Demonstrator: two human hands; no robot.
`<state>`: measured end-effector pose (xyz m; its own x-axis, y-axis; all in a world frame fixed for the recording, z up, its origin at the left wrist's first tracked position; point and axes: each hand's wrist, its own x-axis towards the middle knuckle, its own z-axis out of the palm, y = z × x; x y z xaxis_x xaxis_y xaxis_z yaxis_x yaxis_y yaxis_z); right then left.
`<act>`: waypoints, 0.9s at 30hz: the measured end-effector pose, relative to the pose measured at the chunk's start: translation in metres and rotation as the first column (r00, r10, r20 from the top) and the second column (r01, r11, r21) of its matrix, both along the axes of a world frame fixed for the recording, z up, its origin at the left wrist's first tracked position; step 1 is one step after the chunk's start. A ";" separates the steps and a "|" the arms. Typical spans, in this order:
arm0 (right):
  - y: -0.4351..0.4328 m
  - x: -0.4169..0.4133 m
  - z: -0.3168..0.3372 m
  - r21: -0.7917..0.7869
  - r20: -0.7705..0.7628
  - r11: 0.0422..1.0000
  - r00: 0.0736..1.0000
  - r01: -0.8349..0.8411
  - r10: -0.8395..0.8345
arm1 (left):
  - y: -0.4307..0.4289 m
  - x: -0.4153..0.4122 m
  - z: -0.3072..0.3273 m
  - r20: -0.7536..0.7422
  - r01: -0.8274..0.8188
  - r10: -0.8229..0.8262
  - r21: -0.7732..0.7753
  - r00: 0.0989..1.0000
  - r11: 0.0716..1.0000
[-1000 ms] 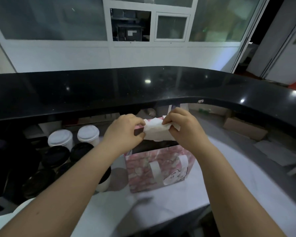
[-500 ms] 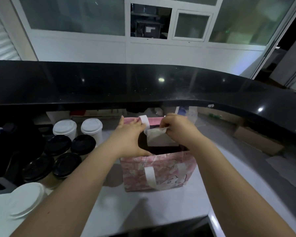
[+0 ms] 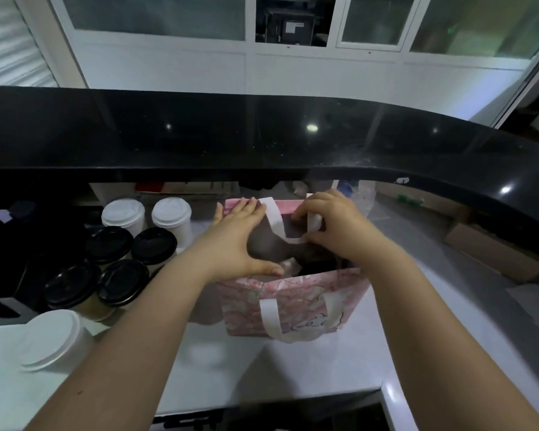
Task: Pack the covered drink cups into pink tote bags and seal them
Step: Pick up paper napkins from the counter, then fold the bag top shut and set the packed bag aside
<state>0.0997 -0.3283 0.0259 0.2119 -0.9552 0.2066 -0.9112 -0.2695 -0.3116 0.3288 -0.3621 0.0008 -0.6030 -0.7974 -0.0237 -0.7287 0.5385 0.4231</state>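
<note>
Here, in the head view, the pink tote bag (image 3: 293,303) stood upright on the white counter (image 3: 324,362). It was patterned in pale pink with a small drawing on its near face, and its mouth was open. The inside was too dark to tell what it held. One white handle (image 3: 277,227) looped across the mouth, and another hung down the front.

The bag sat directly under both hands, below the black ledge (image 3: 262,135).

The left hand (image 3: 234,241) lay spread over the left side of the mouth, fingers straight on the far rim and thumb on the near rim. The right hand (image 3: 339,225) was curled at the far rim, its fingertips pinching the looped handle.

To the left stood black-lidded cups (image 3: 122,281) and white-lidded cups (image 3: 172,213), apart from the bag.
</note>
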 end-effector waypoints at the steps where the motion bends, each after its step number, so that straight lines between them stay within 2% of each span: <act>1: 0.005 -0.006 0.003 -0.024 0.045 1.000 0.999 0.009 -0.008 | 0.002 0.002 0.000 -0.084 -0.006 0.007 0.022 0.996 1.000; 4: 0.026 -0.027 0.003 -0.093 0.258 0.986 0.960 0.136 -0.108 | 0.009 0.007 -0.002 -0.374 -0.064 0.087 0.073 0.923 0.995; 6: 0.042 -0.042 -0.007 -0.061 0.452 0.969 0.873 0.237 -0.185 | 0.013 0.011 -0.006 -0.566 -0.118 0.163 0.116 0.808 0.986; 8: 0.058 -0.057 -0.024 0.034 0.641 0.961 0.732 0.273 -0.231 | 0.018 0.018 -0.012 -0.732 -0.136 0.209 0.159 0.648 0.978; 11: 0.081 -0.072 -0.056 0.147 0.854 0.979 0.482 0.141 -0.198 | 0.029 0.033 -0.030 -0.875 -0.177 0.265 0.209 0.405 0.962; 13: 0.092 -0.075 -0.078 0.210 0.920 0.978 0.340 -0.003 -0.197 | 0.039 0.043 -0.051 -0.890 -0.224 0.316 0.252 0.329 0.941; 15: 0.097 -0.075 -0.094 0.255 0.925 0.962 0.312 -0.094 -0.215 | 0.050 0.047 -0.070 -0.885 -0.208 0.348 0.294 0.308 0.933; 18: 0.098 -0.063 -0.104 0.245 0.938 0.963 0.277 -0.113 -0.206 | 0.064 0.044 -0.088 -0.874 -0.134 0.376 0.352 0.307 0.926; 20: 0.097 -0.050 -0.103 0.243 0.939 0.968 0.266 -0.061 -0.219 | 0.069 0.038 -0.092 -0.854 -0.120 0.398 0.381 0.335 0.917; 23: 0.095 -0.028 -0.103 0.244 0.944 0.967 0.208 0.076 -0.255 | 0.070 0.029 -0.091 -0.827 -0.207 0.432 0.381 0.359 0.901; 27: 0.094 -0.009 -0.105 0.197 0.965 0.964 0.137 0.177 -0.222 | 0.069 0.022 -0.089 -0.845 -0.233 0.450 0.394 0.289 0.889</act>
